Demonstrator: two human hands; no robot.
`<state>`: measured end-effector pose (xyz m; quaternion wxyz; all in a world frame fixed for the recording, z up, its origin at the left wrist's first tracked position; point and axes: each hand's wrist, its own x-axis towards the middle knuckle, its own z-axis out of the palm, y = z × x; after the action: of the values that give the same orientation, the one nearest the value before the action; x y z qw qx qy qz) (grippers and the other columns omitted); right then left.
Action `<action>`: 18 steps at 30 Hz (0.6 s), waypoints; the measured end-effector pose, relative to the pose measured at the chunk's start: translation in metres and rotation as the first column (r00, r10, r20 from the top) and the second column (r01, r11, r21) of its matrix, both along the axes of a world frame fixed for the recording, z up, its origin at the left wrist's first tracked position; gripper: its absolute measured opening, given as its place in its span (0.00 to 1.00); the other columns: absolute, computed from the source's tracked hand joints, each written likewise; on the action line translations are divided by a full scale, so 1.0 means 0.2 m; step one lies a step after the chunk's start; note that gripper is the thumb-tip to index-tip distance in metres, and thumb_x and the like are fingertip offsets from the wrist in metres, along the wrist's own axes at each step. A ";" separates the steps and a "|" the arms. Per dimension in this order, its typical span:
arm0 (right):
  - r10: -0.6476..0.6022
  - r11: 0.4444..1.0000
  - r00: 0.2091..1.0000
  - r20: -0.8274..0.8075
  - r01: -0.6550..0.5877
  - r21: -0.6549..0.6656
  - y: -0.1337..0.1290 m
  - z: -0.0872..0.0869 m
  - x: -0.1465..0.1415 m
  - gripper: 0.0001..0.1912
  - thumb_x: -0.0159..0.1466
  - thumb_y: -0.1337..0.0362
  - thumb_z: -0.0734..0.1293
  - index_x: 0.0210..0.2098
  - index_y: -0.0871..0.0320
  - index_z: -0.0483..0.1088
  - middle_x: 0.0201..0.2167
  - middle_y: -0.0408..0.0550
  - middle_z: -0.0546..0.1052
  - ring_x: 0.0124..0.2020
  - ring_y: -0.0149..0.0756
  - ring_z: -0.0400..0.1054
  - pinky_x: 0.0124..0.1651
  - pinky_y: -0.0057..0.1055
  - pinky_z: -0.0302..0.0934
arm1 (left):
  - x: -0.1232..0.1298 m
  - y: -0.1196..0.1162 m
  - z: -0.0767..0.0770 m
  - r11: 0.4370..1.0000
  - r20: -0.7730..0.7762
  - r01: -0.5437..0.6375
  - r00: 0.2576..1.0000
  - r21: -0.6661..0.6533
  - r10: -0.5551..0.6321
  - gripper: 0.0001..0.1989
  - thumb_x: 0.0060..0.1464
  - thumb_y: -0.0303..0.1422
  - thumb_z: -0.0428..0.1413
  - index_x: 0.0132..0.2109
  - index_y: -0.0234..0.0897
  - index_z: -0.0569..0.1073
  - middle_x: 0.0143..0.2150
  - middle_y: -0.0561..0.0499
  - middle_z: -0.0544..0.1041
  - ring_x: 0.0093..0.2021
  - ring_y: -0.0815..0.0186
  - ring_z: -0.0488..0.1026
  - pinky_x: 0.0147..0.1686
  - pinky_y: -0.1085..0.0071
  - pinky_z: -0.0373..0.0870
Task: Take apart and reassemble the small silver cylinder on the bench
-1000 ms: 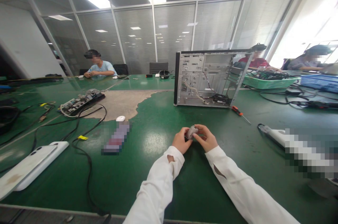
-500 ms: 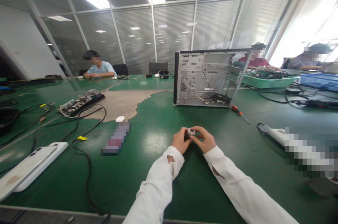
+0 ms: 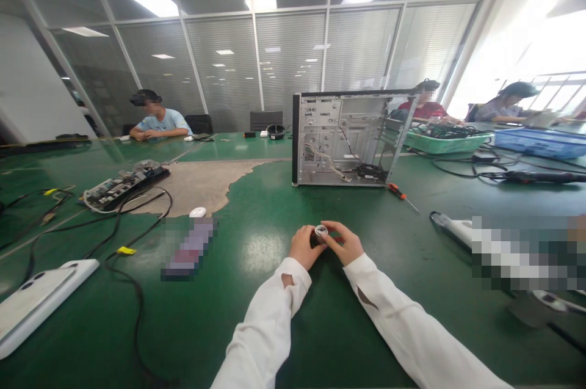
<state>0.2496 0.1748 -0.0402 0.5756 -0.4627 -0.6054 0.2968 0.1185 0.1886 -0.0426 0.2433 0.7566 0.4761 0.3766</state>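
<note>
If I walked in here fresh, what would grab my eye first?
Probably the open computer case standing on the green table, with an orange-handled screwdriver beside its lower right corner. Nearer, at centre, the left hand and right hand hold a small object with a pale round end. Left of the case, a ragged grey-brown patch interrupts the green.

Small part [image 3: 321, 230] now round-end up
</note>
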 end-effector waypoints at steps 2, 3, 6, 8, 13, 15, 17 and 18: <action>-0.009 0.999 1.000 0.017 0.008 0.032 0.00 0.00 0.00 0.11 0.49 0.62 0.65 0.34 0.53 0.69 0.34 0.46 0.71 0.36 0.37 0.63 0.31 0.30 0.57 | 0.00 0.00 0.00 0.999 -0.016 0.018 1.000 0.028 -0.018 0.15 0.38 0.30 0.57 0.37 0.40 0.66 0.38 0.52 0.68 0.41 0.63 0.64 0.42 0.64 0.60; -0.016 0.999 0.999 0.031 0.014 0.051 0.00 0.01 0.00 0.10 0.50 0.62 0.64 0.33 0.53 0.70 0.34 0.47 0.71 0.36 0.37 0.63 0.31 0.30 0.57 | 0.00 0.00 0.00 0.999 -0.025 0.026 0.999 0.047 -0.025 0.15 0.38 0.29 0.58 0.38 0.40 0.66 0.38 0.52 0.68 0.41 0.63 0.64 0.42 0.64 0.60; -0.014 0.996 0.997 0.072 0.007 0.084 0.01 0.02 0.01 0.07 0.50 0.62 0.64 0.30 0.52 0.70 0.33 0.47 0.70 0.36 0.38 0.63 0.30 0.31 0.58 | -0.01 0.01 0.00 0.995 -0.042 0.035 0.999 0.095 -0.032 0.16 0.38 0.29 0.58 0.38 0.40 0.66 0.38 0.52 0.68 0.41 0.63 0.64 0.41 0.64 0.60; 0.024 0.997 0.995 0.093 -0.031 0.073 0.01 0.03 0.03 0.07 0.50 0.62 0.64 0.30 0.52 0.70 0.33 0.47 0.70 0.37 0.38 0.62 0.31 0.31 0.58 | 0.00 0.01 0.00 0.994 -0.041 0.034 0.999 0.108 -0.030 0.16 0.38 0.28 0.58 0.38 0.40 0.66 0.38 0.52 0.68 0.41 0.63 0.64 0.41 0.65 0.60; 0.047 0.996 0.990 0.131 -0.057 0.075 0.01 0.04 0.04 0.06 0.51 0.61 0.63 0.29 0.52 0.70 0.34 0.48 0.69 0.38 0.39 0.62 0.32 0.32 0.59 | 0.00 0.01 0.01 0.994 -0.037 0.039 0.999 0.102 -0.035 0.16 0.37 0.27 0.58 0.38 0.40 0.67 0.38 0.52 0.69 0.40 0.63 0.64 0.41 0.65 0.60; 0.012 0.993 0.992 0.129 -0.028 0.117 0.00 0.05 0.03 0.06 0.52 0.61 0.62 0.28 0.52 0.69 0.33 0.48 0.69 0.37 0.38 0.62 0.32 0.31 0.59 | 0.00 0.01 0.01 0.994 -0.034 0.039 0.999 0.097 -0.036 0.16 0.38 0.27 0.57 0.38 0.40 0.67 0.38 0.52 0.69 0.41 0.63 0.64 0.41 0.65 0.60; -0.004 0.989 0.990 0.139 -0.017 0.149 0.00 0.05 0.03 0.05 0.53 0.62 0.61 0.28 0.53 0.69 0.34 0.48 0.69 0.36 0.37 0.62 0.33 0.31 0.58 | 0.00 0.01 0.01 0.995 -0.031 0.039 0.999 0.095 -0.036 0.16 0.38 0.27 0.57 0.38 0.40 0.67 0.39 0.52 0.69 0.41 0.63 0.64 0.41 0.65 0.60; -0.008 0.987 0.989 0.146 -0.016 0.160 -0.01 0.06 0.03 0.05 0.53 0.62 0.61 0.28 0.53 0.68 0.34 0.48 0.69 0.37 0.37 0.62 0.33 0.31 0.58 | 0.00 0.01 0.01 0.995 -0.031 0.039 0.999 0.094 -0.036 0.16 0.38 0.27 0.57 0.38 0.40 0.67 0.39 0.52 0.69 0.41 0.63 0.64 0.41 0.65 0.60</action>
<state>0.2551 0.1732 -0.0282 0.5646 -0.4341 -0.6688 0.2134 0.1184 0.1915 -0.0407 0.2071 0.7814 0.4469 0.3830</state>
